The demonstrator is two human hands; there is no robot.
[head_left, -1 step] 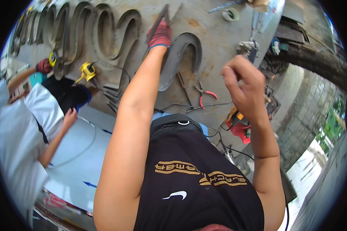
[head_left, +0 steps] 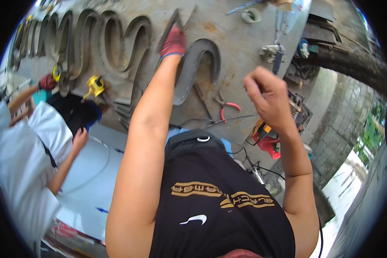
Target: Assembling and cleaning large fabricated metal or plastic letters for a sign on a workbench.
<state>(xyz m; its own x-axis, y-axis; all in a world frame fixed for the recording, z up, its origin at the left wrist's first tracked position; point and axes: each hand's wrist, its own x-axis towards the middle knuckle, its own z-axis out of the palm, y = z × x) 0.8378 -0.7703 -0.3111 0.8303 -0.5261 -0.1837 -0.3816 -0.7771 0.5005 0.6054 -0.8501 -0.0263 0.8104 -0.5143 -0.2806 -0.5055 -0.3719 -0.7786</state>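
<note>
My left hand (head_left: 174,42), in a red glove, reaches to the far side of the worktable. Its fingers close round a bent grey metal strip (head_left: 175,19) with a pointed top; the glove partly hides the strip. Just to the right of that hand lies a hook-shaped grey metal strip (head_left: 197,51). My bare right hand (head_left: 268,96) is raised above the table's right part, fingers curled in and thumb bent against them. Whatever is inside those fingers, if anything, is hidden. Between both arms, red-handled pliers (head_left: 225,107) lie near a thin dark metal tool (head_left: 203,98).
Several curved metal strips (head_left: 109,41) stand along the table's far left. There a co-worker's gloved hand (head_left: 47,82) holds a yellow tape measure (head_left: 56,72), near a yellow power tool (head_left: 94,87). Cables (head_left: 262,167) hang by my right side, below a red tool (head_left: 268,146).
The whole view has shifted slightly. My left hand stays on the bent metal strip, and my right hand stays raised and curled.
</note>
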